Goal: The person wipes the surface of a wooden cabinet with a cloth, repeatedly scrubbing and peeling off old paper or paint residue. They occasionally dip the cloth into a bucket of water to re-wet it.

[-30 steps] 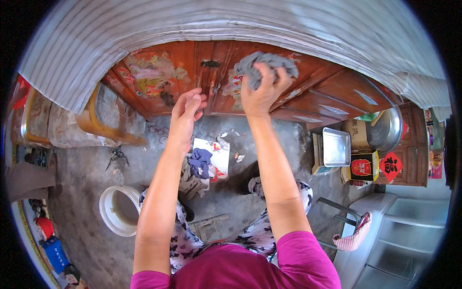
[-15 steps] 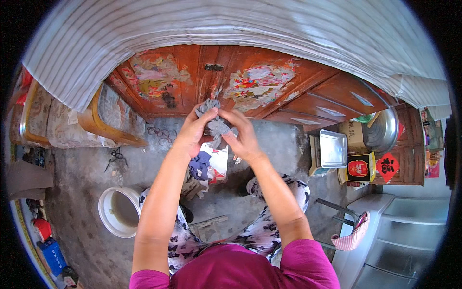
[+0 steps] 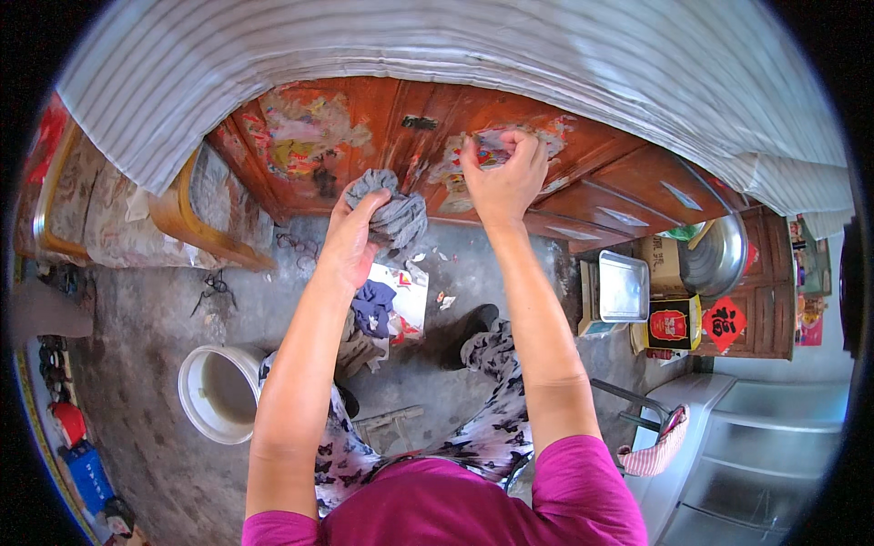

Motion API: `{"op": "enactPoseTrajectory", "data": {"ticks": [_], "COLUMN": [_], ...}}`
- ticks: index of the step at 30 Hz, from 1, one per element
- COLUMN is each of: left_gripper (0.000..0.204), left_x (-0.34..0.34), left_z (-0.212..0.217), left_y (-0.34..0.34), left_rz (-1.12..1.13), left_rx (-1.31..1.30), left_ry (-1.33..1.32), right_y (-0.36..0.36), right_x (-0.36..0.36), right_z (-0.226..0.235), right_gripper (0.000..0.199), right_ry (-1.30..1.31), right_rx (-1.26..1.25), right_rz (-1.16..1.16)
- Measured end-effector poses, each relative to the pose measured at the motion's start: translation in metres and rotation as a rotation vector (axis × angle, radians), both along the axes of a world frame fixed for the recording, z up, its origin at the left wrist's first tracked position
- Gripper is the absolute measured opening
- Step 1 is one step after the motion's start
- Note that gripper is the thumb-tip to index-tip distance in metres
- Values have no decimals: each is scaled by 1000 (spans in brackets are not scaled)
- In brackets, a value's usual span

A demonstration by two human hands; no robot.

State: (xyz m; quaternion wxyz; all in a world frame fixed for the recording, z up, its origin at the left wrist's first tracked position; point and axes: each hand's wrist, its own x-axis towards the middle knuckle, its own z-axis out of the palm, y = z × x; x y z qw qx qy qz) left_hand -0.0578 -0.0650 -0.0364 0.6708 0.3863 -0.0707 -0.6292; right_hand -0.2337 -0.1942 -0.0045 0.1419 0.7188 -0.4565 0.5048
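Observation:
My left hand (image 3: 350, 238) is closed around a crumpled grey rag (image 3: 391, 211), held up in front of a worn red-brown wooden cabinet (image 3: 382, 127). My right hand (image 3: 503, 177) is raised against the cabinet door, its fingers curled on a faded paper picture (image 3: 496, 146) stuck to the wood. Other peeling pictures (image 3: 300, 136) cover the door to the left. Both forearms reach up from the lower edge.
A white bucket (image 3: 217, 393) stands on the grey concrete floor at the lower left. Cloth and paper scraps (image 3: 387, 305) lie below my hands. A wooden chair (image 3: 182, 218) is at the left. A metal tray (image 3: 624, 287), boxes (image 3: 674, 323) and a steel basin (image 3: 719, 255) sit at the right.
The grey rag has passed from my right hand into my left. My right hand has risen back to the cabinet door and now picks at the picture.

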Motion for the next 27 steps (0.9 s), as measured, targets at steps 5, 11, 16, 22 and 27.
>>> {"op": "enactPoseTrajectory", "data": {"ticks": [5, 11, 16, 22, 27], "left_gripper": [40, 40, 41, 43, 43], "left_x": [-4, -3, -4, -4, -1], "left_z": [2, 4, 5, 3, 4], "left_y": [0, 2, 2, 3, 4], "left_rz": [-9, 1, 7, -9, 2], "left_rx": [17, -1, 7, -2, -1], "left_ry": [-40, -73, -83, -105, -102], "right_y": [-13, -10, -7, -13, -12], "right_x": [7, 9, 25, 28, 23], "right_z": [-12, -6, -4, -10, -10], "right_gripper": [40, 36, 39, 39, 39], "right_ry": [-62, -167, -211, -235, -247], "right_rx": [-10, 51, 71, 51, 60], "right_rz": [-45, -10, -87, -99, -39]}}
